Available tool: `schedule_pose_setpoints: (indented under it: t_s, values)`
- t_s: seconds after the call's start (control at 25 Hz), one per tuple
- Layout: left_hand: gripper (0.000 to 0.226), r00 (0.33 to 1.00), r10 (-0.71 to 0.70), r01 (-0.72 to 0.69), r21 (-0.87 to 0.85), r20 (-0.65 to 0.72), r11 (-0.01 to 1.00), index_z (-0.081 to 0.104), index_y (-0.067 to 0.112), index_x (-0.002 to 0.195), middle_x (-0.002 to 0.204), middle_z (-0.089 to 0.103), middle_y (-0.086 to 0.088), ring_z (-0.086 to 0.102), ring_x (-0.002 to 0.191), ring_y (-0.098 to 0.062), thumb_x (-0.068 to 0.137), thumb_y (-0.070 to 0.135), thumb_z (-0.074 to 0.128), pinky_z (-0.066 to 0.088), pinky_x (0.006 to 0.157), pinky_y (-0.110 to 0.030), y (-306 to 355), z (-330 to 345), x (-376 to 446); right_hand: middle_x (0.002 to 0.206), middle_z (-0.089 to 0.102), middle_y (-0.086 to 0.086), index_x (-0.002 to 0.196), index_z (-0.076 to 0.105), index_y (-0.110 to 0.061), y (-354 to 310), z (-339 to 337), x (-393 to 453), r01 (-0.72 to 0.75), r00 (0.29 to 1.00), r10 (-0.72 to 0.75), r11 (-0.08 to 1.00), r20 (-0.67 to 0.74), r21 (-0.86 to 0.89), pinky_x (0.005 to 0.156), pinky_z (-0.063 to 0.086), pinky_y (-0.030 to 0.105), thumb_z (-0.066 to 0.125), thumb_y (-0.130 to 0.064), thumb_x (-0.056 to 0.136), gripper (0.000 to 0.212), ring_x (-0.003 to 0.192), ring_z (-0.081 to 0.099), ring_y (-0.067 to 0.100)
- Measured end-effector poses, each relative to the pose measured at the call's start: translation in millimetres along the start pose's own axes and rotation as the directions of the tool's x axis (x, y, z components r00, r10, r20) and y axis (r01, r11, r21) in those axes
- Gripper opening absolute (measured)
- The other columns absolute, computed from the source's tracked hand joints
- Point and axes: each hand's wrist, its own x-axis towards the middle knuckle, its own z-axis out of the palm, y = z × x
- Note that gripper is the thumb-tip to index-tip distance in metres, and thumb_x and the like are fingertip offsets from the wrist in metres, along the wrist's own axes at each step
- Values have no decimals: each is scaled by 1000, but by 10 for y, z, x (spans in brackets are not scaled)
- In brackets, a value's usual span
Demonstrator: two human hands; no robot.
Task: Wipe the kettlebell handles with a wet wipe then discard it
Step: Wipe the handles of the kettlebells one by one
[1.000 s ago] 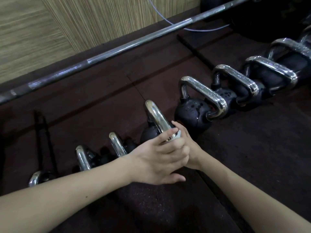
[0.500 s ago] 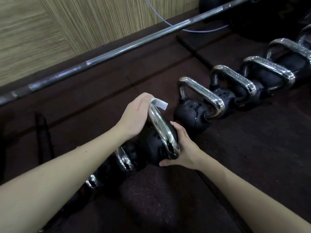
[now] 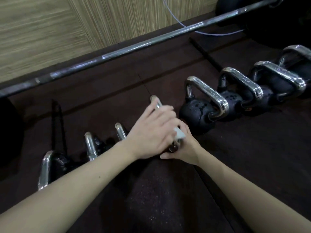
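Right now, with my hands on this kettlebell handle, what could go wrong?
1. The left hand rubs the wet wipe along the chrome handle while the right hand braces its near end. A slip on wet chrome could pinch those fingers.
2. The neighbouring kettlebell sits close on the right and shows droplets; knuckles could knock its handle.
3. Only a small corner of the wipe shows, so it may bunch up and miss parts of the handle.

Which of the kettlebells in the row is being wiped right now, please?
The fourth kettlebell from the left: both the left hand and right hand are on it, wipe against its handle.
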Motion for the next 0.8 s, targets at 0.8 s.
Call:
schedule_pose_setpoints:
  t_s: [0.8]
  values:
    - [31, 978, 87, -97, 45, 189, 994, 68, 16, 118, 125, 65, -3, 52, 140, -28, 103, 30, 45, 21, 128, -54, 75, -174, -60, 173, 8, -4, 166, 7, -22, 11, -14, -9, 25, 1000, -25, 1000, -5, 18, 130, 27, 44, 90, -71, 47, 153, 162, 7, 11]
